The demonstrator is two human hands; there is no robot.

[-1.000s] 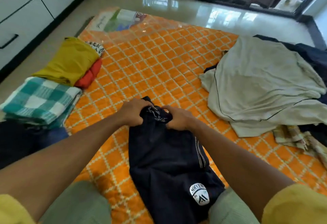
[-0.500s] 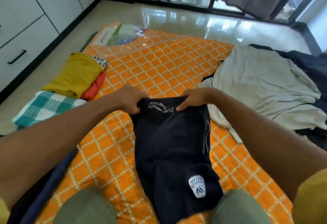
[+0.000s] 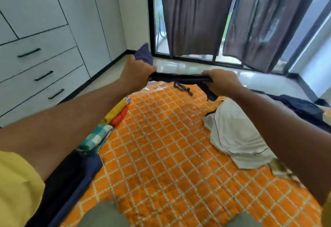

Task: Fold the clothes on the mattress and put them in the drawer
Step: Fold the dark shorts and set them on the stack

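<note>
Far left, the white drawers [image 3: 37, 69] are all closed, so nothing can go in until one is pulled open. On the mattress [image 3: 161, 155] near them lies a row of folded clothes [image 3: 107, 124], yellow, red and green check, with darker pieces nearer the knees. Above the mattress the left hand [image 3: 138, 72] is curled tight round one end of the dark shorts [image 3: 179, 79], a blue fold bunching up out of the fist. The shorts are stretched level in the air between both hands, a drawstring dangling below. The right hand [image 3: 222, 83] grips the other end, fingers closed over the cloth, with a loose corner hanging under it. To the right a white garment [image 3: 238, 137] and a dark one [image 3: 300, 106] lie unfolded. The risk I see is that the shorts, held bunched rather than flat, come down creased or lopsided, and that a swing sideways drags the hanging corner across the white garment or knocks the folded row askew.
</note>
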